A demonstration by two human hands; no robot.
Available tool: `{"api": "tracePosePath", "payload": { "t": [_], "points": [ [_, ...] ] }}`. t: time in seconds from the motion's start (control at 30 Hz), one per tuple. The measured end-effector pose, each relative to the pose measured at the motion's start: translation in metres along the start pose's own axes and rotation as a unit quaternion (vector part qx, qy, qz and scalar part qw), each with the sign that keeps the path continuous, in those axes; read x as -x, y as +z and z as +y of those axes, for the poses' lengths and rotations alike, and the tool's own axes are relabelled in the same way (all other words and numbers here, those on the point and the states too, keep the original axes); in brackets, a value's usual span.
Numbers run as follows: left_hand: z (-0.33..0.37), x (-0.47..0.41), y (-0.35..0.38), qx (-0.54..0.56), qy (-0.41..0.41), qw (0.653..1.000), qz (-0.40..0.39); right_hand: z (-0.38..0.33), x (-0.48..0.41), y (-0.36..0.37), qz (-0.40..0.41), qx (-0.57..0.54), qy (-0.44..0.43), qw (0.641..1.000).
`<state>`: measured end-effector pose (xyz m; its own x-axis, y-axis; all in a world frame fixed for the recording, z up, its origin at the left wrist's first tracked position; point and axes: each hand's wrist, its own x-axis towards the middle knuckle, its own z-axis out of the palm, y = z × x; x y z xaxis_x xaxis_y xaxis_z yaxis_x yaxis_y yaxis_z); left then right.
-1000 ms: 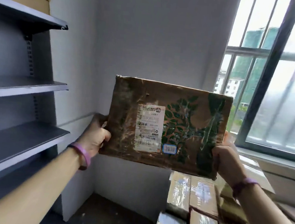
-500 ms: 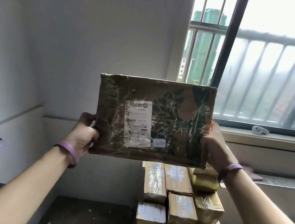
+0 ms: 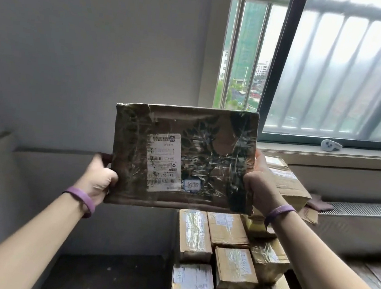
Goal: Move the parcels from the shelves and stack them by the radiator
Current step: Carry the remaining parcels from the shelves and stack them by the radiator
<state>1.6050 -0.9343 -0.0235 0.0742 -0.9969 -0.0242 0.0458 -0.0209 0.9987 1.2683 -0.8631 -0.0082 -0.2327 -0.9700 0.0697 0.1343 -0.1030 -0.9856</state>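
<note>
A flat brown parcel (image 3: 198,154) wrapped in shiny tape, with a leaf print and a white shipping label, is held up at chest height. My left hand (image 3: 100,178) grips its left edge and my right hand (image 3: 258,185) grips its right edge. Below and behind it stands a stack of taped cardboard parcels (image 3: 226,253) on the floor, with a larger box (image 3: 289,185) on top at the right. The radiator (image 3: 358,219) runs under the window, just right of the stack.
A window with bars (image 3: 329,71) fills the upper right, with a small white object (image 3: 331,145) on its sill. A grey wall stands ahead and to the left. Dark bare floor (image 3: 109,275) lies left of the stack.
The view has swung right, away from the shelves, which have left the frame. The parcel, held in both hands, now hangs above the stack by the radiator.
</note>
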Motion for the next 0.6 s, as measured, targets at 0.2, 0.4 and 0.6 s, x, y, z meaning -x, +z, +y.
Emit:
{"api": "tracePosePath", "payload": {
  "t": [0.2, 0.4, 0.6],
  "points": [
    [-0.039, -0.057, 0.031, -0.040, 0.011, 0.999, 0.017, 0.052, -0.043, -0.014, 0.000, -0.014, 0.023, 1.000],
    [-0.060, -0.095, 0.050, -0.064, -0.024, 0.998, 0.005, 0.088, -0.089, -0.027, 0.021, -0.020, 0.057, 0.998],
    [-0.069, -0.155, 0.061, -0.077, -0.012, 0.997, -0.017, 0.118, -0.122, -0.022, 0.067, -0.024, 0.072, 0.995]
  ]
}}
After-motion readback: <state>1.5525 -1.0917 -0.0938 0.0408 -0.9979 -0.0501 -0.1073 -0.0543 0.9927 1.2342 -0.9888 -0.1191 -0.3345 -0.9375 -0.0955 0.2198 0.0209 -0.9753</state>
